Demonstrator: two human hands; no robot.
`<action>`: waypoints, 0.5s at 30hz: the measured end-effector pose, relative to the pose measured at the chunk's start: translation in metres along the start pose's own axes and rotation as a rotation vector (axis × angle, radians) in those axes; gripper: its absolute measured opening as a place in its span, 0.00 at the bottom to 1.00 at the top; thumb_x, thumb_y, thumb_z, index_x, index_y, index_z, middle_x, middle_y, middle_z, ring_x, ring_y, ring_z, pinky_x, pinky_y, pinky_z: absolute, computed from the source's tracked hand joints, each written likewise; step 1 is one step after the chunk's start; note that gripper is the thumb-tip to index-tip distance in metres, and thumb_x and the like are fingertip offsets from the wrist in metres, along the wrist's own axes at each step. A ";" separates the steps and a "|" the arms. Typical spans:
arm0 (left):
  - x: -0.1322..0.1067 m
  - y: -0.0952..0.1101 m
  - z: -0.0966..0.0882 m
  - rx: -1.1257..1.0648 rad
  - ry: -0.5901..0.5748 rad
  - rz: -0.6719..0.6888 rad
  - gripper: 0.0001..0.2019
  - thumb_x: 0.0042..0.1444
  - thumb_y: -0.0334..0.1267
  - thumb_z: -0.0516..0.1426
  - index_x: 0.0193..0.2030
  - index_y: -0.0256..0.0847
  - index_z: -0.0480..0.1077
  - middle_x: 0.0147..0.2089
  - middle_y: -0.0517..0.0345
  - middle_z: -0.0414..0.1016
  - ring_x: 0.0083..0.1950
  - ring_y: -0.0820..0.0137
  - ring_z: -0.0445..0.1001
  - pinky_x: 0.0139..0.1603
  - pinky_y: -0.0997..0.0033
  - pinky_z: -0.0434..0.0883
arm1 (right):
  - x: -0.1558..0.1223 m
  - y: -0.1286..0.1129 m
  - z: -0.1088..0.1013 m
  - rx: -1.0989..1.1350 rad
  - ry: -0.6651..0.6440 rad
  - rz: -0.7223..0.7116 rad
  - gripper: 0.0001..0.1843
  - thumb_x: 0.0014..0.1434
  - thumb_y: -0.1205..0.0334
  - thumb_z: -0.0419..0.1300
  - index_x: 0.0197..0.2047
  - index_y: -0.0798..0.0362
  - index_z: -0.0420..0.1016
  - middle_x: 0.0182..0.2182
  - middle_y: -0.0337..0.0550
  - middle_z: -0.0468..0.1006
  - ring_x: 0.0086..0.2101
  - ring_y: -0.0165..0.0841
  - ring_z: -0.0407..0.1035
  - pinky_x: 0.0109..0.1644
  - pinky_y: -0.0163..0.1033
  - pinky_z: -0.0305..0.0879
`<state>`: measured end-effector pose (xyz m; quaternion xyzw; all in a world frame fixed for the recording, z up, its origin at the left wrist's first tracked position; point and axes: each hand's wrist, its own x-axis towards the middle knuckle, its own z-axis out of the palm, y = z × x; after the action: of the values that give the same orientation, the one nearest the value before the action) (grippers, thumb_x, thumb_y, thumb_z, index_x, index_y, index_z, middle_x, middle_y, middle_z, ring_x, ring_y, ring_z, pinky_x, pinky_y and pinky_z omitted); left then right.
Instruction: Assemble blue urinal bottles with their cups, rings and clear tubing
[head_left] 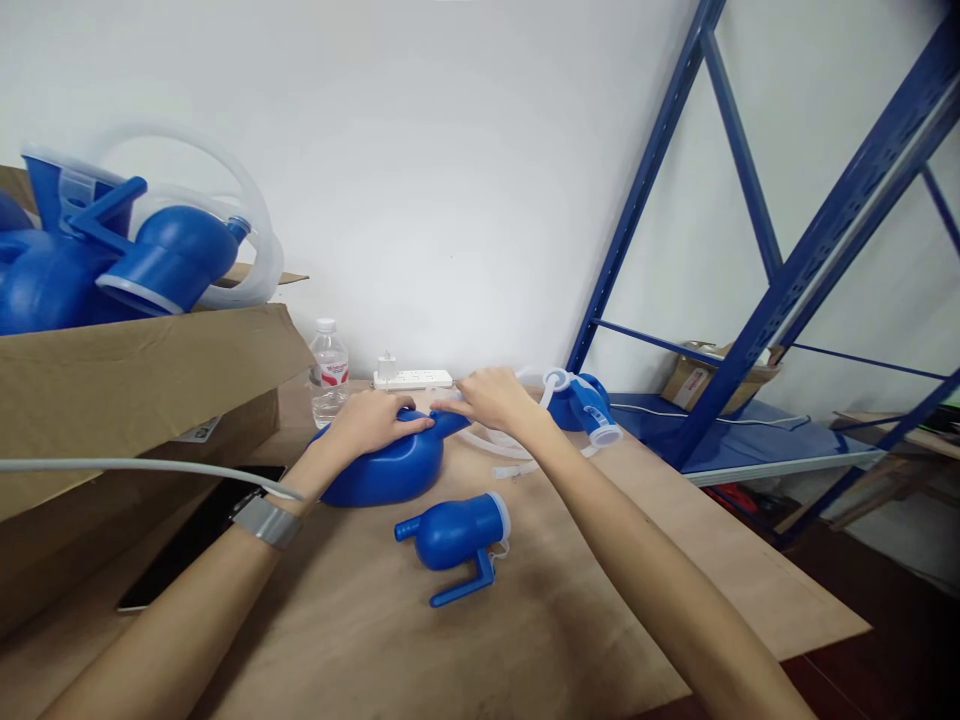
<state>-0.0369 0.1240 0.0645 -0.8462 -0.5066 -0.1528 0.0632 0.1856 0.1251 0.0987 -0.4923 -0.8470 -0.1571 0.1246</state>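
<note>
A: What is closest to us?

B: A small blue funnel piece [455, 533] with a handle. It lies on its side on the brown surface [615, 600], at about 6 o'clock from the hands. Nobody touches it.

A: And the hands?

B: The left hand [371, 422] lies flat on top of a big blue bottle [382, 468], with the fingers curled over it. The right hand [491, 397] is just at 3 o'clock from the left one. It pinches the bottle's neck where a clear tube [487, 447] meets it. Both hands are closed on the bottle.

A: Where is the bottle?

B: It rests on the surface, in the middle, under the hands.

A: What is at 3 o'clock from the right hand?

B: Another blue piece [592, 405] with a white ring.

A: And at 9 o'clock?

B: A big cardboard box [142, 370] full of blue bottles and tubes.

A: Farther back?

B: A water bottle [328, 372] and a white power strip [414, 379], at 12 o'clock by the wall. Blue shelf bars [750, 330] stand far at 2 o'clock.
</note>
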 end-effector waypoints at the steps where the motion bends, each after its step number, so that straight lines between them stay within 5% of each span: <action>1: 0.000 0.000 0.000 0.000 0.001 0.000 0.32 0.61 0.68 0.48 0.50 0.46 0.80 0.46 0.44 0.84 0.47 0.48 0.81 0.43 0.60 0.71 | 0.006 0.003 0.000 0.005 -0.005 -0.022 0.34 0.62 0.29 0.56 0.28 0.54 0.77 0.29 0.58 0.79 0.41 0.51 0.75 0.47 0.48 0.65; 7: 0.001 -0.002 0.002 0.000 0.000 -0.010 0.33 0.61 0.69 0.47 0.51 0.46 0.80 0.47 0.43 0.84 0.49 0.47 0.81 0.45 0.59 0.71 | 0.015 0.012 0.021 0.278 0.117 -0.050 0.33 0.66 0.30 0.50 0.31 0.51 0.75 0.38 0.50 0.76 0.42 0.41 0.69 0.49 0.44 0.64; 11: 0.001 -0.001 0.003 0.007 -0.002 -0.014 0.33 0.61 0.69 0.47 0.50 0.45 0.80 0.46 0.43 0.84 0.48 0.47 0.81 0.45 0.59 0.71 | 0.012 0.007 0.035 0.526 0.043 0.112 0.30 0.71 0.33 0.42 0.47 0.49 0.71 0.34 0.41 0.78 0.38 0.39 0.71 0.47 0.42 0.63; 15: 0.002 0.000 0.004 0.002 0.000 -0.027 0.33 0.61 0.68 0.46 0.49 0.46 0.80 0.44 0.43 0.84 0.46 0.47 0.81 0.43 0.58 0.71 | 0.010 -0.005 0.033 0.533 0.004 0.138 0.29 0.71 0.34 0.41 0.45 0.46 0.73 0.35 0.43 0.81 0.42 0.43 0.75 0.51 0.44 0.62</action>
<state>-0.0358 0.1266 0.0618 -0.8393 -0.5180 -0.1528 0.0621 0.1748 0.1441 0.0712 -0.4984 -0.8226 0.0796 0.2618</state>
